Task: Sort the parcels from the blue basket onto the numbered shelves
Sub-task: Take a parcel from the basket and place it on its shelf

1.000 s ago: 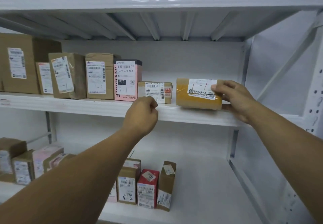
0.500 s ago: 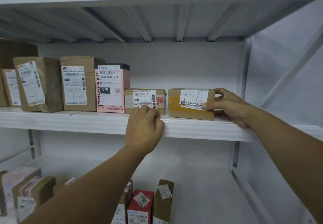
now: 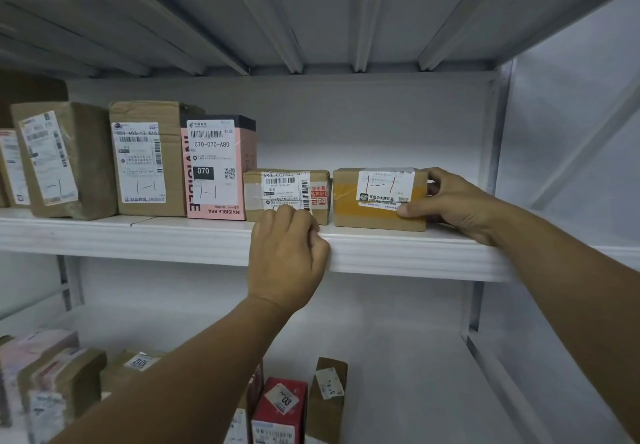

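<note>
Right hand [image 3: 460, 204] clamps a 1-1 parcel [image 3: 379, 208], apparently squaring it on the shelf [image 3: 398, 253] — left hand [image 3: 287, 253], an empty fist, braces on the lip.

The white middle shelf [image 3: 398, 253] in front of you carried a row of parcels near its front edge. At the right end sat a yellow-taped cardboard box [image 3: 377, 216], its label facing you and hand-marked 1-1. Just beside it, across a narrow gap, lay a small cardboard box [image 3: 287, 194]. Close against that one stood a pink INVISIBLE BRA box [image 3: 218, 173], upright, then a taller brown carton [image 3: 149, 159] and a paper-wrapped parcel [image 3: 65, 163]. Below, the lower shelf [image 3: 415, 357] held a red box [image 3: 280, 409] and a narrow brown box [image 3: 327, 398] standing side by side, with several taped parcels [image 3: 52, 381] crowded at your left.
</note>
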